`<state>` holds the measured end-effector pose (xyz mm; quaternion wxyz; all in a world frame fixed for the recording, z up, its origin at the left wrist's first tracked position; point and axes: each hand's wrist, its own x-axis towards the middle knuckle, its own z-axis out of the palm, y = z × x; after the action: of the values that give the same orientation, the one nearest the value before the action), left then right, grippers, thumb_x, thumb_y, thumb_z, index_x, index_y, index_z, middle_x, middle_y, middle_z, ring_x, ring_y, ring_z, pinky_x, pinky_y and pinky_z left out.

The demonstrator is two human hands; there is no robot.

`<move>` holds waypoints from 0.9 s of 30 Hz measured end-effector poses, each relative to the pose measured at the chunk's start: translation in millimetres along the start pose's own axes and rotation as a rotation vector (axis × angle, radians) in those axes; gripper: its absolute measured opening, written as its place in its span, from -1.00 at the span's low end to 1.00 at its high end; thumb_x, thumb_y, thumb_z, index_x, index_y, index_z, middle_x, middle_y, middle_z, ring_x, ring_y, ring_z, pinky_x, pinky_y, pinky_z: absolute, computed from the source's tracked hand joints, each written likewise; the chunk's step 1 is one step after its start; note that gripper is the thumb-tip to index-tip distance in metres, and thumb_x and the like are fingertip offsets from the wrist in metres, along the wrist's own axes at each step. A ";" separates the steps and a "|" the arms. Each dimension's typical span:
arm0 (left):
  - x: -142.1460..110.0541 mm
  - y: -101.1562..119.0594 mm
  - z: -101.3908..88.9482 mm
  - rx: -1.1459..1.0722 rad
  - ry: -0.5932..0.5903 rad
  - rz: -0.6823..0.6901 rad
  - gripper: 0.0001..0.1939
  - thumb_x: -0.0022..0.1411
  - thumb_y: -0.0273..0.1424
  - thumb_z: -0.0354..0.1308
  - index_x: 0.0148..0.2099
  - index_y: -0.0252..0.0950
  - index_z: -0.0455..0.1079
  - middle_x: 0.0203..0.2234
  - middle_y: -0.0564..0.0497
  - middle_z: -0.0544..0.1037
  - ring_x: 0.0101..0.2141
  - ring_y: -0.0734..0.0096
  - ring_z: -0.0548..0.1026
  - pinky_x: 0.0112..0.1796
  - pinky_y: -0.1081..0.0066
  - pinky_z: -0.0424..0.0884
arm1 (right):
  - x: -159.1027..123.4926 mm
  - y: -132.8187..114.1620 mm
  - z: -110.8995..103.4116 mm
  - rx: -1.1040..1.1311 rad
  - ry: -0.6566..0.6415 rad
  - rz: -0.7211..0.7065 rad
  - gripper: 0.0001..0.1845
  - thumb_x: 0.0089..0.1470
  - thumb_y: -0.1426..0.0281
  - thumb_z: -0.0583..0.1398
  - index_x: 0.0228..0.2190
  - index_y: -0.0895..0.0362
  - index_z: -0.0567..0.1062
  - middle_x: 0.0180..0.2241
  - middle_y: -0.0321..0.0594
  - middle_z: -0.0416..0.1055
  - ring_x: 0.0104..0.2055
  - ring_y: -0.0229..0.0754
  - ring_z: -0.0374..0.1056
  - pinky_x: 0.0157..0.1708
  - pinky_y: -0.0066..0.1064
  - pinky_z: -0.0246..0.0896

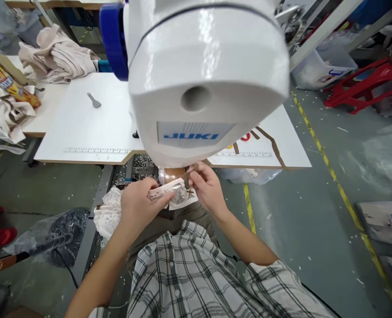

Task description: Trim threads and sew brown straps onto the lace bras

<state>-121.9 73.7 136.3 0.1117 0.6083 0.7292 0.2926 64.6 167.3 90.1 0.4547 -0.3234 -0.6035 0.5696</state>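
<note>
1. The left hand (142, 198) is clamped on a folded piece of white lace-trimmed fabric (162, 190), its thumb pressing from the near side. The piece is between the two hands, just below the sewing machine's near end.
2. The right hand (206, 185) has its fingertips drawn together at the far right end of that piece; a thin brownish bit seems pinched there, too small to name.
3. The piece appears to be mid-handling: it is held up, not laid down. Whether any seam on it is finished, I cannot tell.
4. Just beyond the hands is a copper-coloured cylinder (174, 175), under the white JUKI sewing machine (202, 57), which hides any needle.
5. Left of the left hand, white lace fabric (109, 210) hangs bunched; whether it joins the held piece is unclear.
6. Farther right, loose brown strips (274, 145) lie on the table (109, 119), apparently unused. Far left, a beige cloth pile (58, 57) is out of the hands.
</note>
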 end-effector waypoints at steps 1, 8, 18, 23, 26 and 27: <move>-2.9 -3.8 1.0 0.074 0.044 0.079 -0.55 0.16 0.02 0.26 -0.50 -0.21 0.29 -0.67 0.07 0.33 -0.58 0.39 0.26 -0.50 0.36 0.02 | -16.5 -1.2 -1.0 0.079 -0.016 -0.017 -0.80 0.28 0.22 0.17 -0.26 0.10 0.47 -0.22 -0.24 0.35 -0.49 -0.41 0.33 -0.50 -0.51 0.33; -23.2 -16.9 9.3 0.143 0.406 0.359 -0.46 0.32 -0.05 0.10 -0.59 -0.20 0.07 -0.73 0.11 0.09 -0.61 0.39 0.05 -0.47 0.31 -0.07 | -88.8 -10.3 14.4 0.415 -0.291 0.054 -0.83 0.07 0.30 0.38 -0.26 0.06 0.62 -0.47 -0.29 0.50 -0.64 -0.33 0.28 -0.60 -0.44 0.30; -37.9 -18.4 14.6 0.150 0.471 0.325 -0.59 0.32 -0.29 0.08 -0.56 -0.18 0.07 -0.72 0.12 0.09 -0.61 0.37 0.10 -0.48 0.32 -0.03 | -88.1 -0.5 15.5 0.191 -0.451 -0.216 -0.81 0.18 0.37 0.29 -0.15 0.10 0.60 -0.20 -0.14 0.60 -0.28 -0.19 0.54 -0.26 -0.39 0.46; -41.7 -21.5 15.9 0.146 0.431 0.303 -0.59 0.32 -0.32 0.07 -0.55 -0.17 0.02 -0.70 0.12 0.07 -0.61 0.36 0.08 -0.47 0.30 -0.04 | -88.4 2.0 14.7 0.130 -0.496 -0.233 -0.84 0.17 0.35 0.28 -0.20 0.11 0.60 -0.25 -0.13 0.60 -0.30 -0.16 0.54 -0.28 -0.37 0.48; -42.6 -23.5 17.4 0.123 0.453 0.300 -0.58 0.32 -0.34 0.08 -0.56 -0.19 0.02 -0.70 0.12 0.06 -0.60 0.37 0.06 -0.47 0.31 -0.03 | -93.0 5.0 14.6 0.132 -0.477 -0.121 -0.78 0.17 0.25 0.27 -0.20 0.09 0.61 -0.31 -0.15 0.59 -0.35 -0.16 0.52 -0.36 -0.36 0.49; -42.7 -23.9 17.7 0.126 0.458 0.301 -0.57 0.32 -0.34 0.08 -0.57 -0.19 0.03 -0.70 0.11 0.06 -0.60 0.37 0.06 -0.47 0.31 -0.03 | -94.7 5.9 14.4 0.128 -0.455 -0.099 -0.78 0.15 0.23 0.28 -0.21 0.08 0.61 -0.31 -0.16 0.58 -0.36 -0.17 0.52 -0.37 -0.36 0.49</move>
<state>-122.3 36.1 100.4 -0.1389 0.6337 0.6536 0.3898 86.4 76.5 68.2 0.3542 -0.1272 -0.6681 0.6419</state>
